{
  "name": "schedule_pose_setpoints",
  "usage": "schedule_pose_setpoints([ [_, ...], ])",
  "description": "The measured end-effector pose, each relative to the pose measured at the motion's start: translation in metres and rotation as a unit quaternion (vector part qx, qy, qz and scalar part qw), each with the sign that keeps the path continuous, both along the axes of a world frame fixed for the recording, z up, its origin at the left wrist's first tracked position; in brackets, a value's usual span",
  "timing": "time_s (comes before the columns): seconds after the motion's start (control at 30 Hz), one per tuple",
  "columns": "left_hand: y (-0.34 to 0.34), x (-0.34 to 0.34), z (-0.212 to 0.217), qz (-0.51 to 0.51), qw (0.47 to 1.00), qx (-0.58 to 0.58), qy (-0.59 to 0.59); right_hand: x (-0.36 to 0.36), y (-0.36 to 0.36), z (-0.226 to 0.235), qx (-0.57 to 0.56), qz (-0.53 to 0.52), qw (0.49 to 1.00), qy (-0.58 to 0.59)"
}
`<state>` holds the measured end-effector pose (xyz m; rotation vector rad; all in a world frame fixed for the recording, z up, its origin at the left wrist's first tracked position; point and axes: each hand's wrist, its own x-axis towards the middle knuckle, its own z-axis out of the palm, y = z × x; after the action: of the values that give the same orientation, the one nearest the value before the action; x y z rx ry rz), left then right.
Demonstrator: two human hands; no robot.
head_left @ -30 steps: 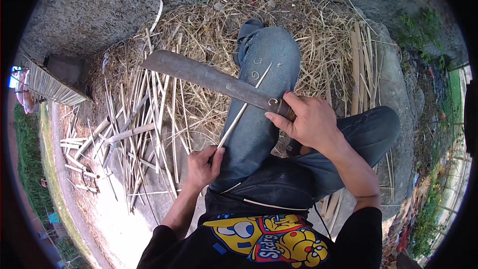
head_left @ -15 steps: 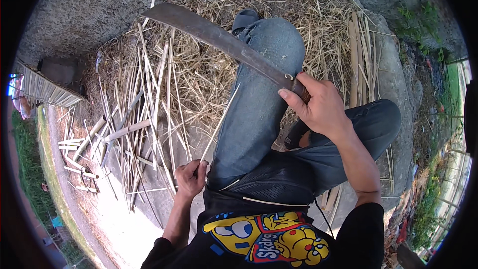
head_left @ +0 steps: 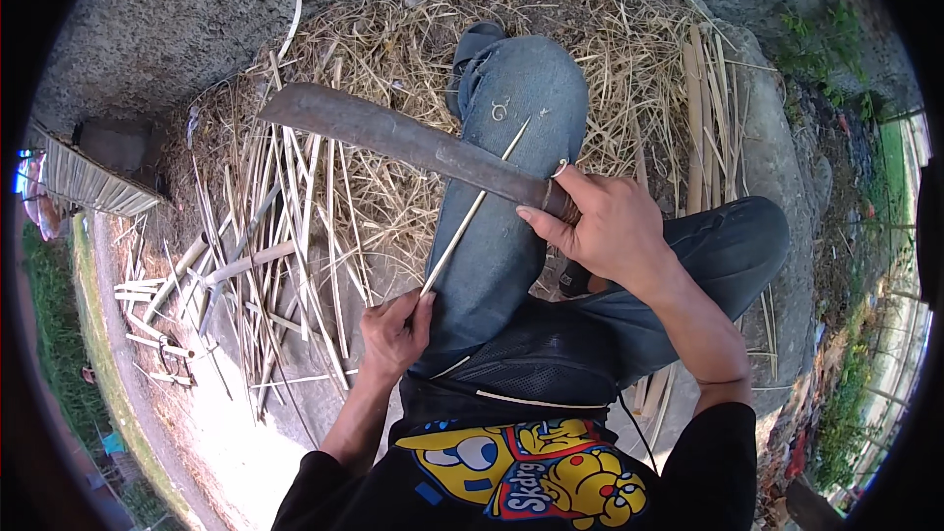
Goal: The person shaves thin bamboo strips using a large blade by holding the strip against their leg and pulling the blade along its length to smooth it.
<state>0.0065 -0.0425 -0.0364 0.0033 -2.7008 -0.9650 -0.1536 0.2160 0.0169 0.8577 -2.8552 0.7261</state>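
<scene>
My right hand [head_left: 615, 226] is closed round the handle of a machete [head_left: 403, 143], its long dark blade reaching to the upper left above my bent leg. Between the thumb and fingers of my left hand [head_left: 396, 332] is a thin pale bamboo strip [head_left: 457, 236]. The strip slants up to the right and passes beneath the blade close to the handle; its pointed tip shows beyond the blade, over my jeans knee. Whether blade and strip touch, I cannot tell. A small curled shaving [head_left: 500, 111] lies on the knee, and another curl clings near my right fingertips.
Long split bamboo strips [head_left: 295, 226] lie heaped at the left, with short cut pieces [head_left: 162, 334] farther out. Shavings [head_left: 383, 69] cover the ground around my foot. More bamboo lengths [head_left: 700, 128] lie at the right. A rough wall [head_left: 177, 29] rises at the far side.
The machete has moved down and left, its blade now crossing over the strip. My left hand has shifted slightly up and right with the strip. A curled shaving now shows on the knee.
</scene>
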Motion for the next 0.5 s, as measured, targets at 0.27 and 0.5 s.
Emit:
schedule_pose_setpoints([
  [0.27,-0.032,0.064,-0.032,-0.003,0.998,0.04,-0.056,-0.025,0.014,0.014,-0.049,-0.037,0.998,-0.011],
  [0.5,-0.026,0.025,-0.011,-0.075,0.886,0.398,-0.226,-0.012,0.013,0.019,-0.118,0.047,0.992,-0.021],
])
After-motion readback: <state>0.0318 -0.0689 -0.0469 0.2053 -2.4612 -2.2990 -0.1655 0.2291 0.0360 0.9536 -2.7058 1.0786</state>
